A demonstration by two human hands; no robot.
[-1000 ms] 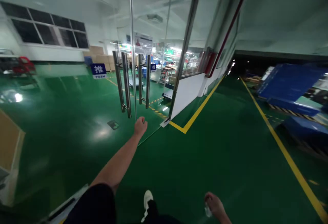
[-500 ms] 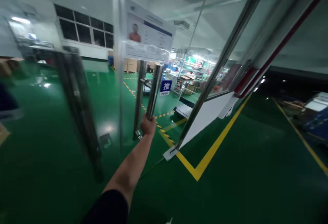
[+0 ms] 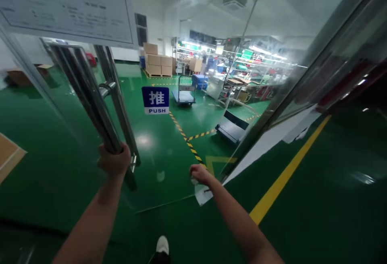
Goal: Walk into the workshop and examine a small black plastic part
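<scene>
My left hand [image 3: 113, 161] is wrapped round the lower part of a long steel door handle [image 3: 87, 98] on a glass door [image 3: 169, 143]. My right hand [image 3: 199, 174] is raised in front of the glass with its fingers curled around a small clear object that I cannot name. A blue sign [image 3: 155, 100] reading PUSH is stuck on the glass between my hands. A white printed notice [image 3: 69, 6] hangs on the glass at the upper left. My white shoe [image 3: 162, 244] shows at the bottom.
Beyond the glass lies a green floor with yellow-black hazard tape [image 3: 184, 135], a blue platform cart [image 3: 183, 94], a low dark cart [image 3: 231, 127], stacked cardboard boxes [image 3: 155, 64] and lit workbenches [image 3: 242, 78]. A steel door frame [image 3: 290, 90] and a yellow floor line [image 3: 287, 175] run at the right.
I have come close up to the door. My left hand went from reaching to gripping the handle, and my right hand rose from low at my side to the glass.
</scene>
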